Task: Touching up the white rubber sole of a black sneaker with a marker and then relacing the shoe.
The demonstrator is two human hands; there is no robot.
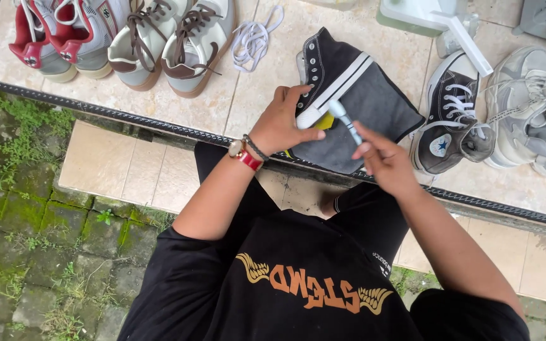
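My left hand (282, 121) grips a black high-top sneaker (325, 66) by its white toe end, holding it on a dark grey cloth (374, 104) on the tiled ledge. A watch with a red strap is on that wrist. My right hand (380, 158) holds a small light-handled brush (345, 120) whose head touches the sneaker's white rubber edge. A bit of yellow shows under the toe.
The tiled ledge (254, 95) carries a second black high-top (450, 123) at right, grey sneakers (532, 107) beyond it, red-lined and brown-laced pairs (165, 44) at top left, loose white laces (254, 38), and a white container (431, 16). Mossy paving (14, 221) lies at left.
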